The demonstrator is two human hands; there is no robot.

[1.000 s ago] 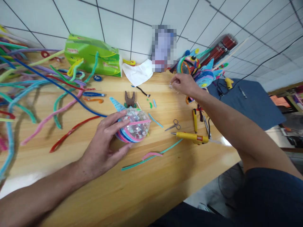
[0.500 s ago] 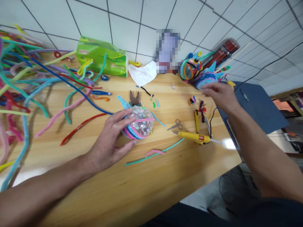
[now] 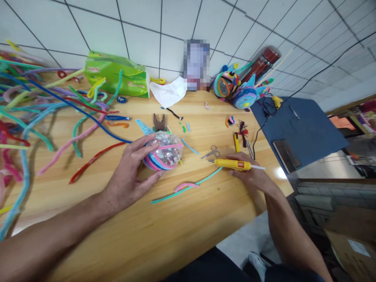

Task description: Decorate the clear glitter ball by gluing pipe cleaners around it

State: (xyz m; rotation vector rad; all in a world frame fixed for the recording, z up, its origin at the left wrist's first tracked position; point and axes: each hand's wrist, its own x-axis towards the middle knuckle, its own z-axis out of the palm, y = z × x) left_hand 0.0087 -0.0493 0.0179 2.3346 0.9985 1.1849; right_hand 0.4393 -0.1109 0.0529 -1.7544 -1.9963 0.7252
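1. Beneath everything is the pale, smooth wooden table [image 3: 188, 223], its grain running lengthwise, with a flat dark-blue mat [image 3: 308, 125] at its right end.
2. Across the left side sprawl long, fuzzy, bendy pipe cleaners [image 3: 26, 137] in blue, pink, red and green.
3. Behind them lies a glossy green soft-plastic tissue pack [image 3: 117, 76], beside a white sheet [image 3: 169, 92].
4. My left hand [image 3: 126, 172] is half open, curved round the clear round ball [image 3: 169, 149] filled with shiny flakes and wrapped in fuzzy pink and blue bands. My fingers lie over its upper left side and my thumb comes under its lower edge, so it sits between them; a ridged light-blue cone [image 3: 143, 127] sticks out at its upper left.
5. My right hand [image 3: 249, 178] is at the hard yellow plastic glue gun [image 3: 233, 164], its fingers bent against the body; they are partly hidden, so I can't tell how tightly they close. The metal nozzle points toward the ball, just beyond the scissors.
6. Dark-jawed pliers [image 3: 159, 122] lie behind the ball; small metal scissors [image 3: 212, 152] rest near the nozzle.
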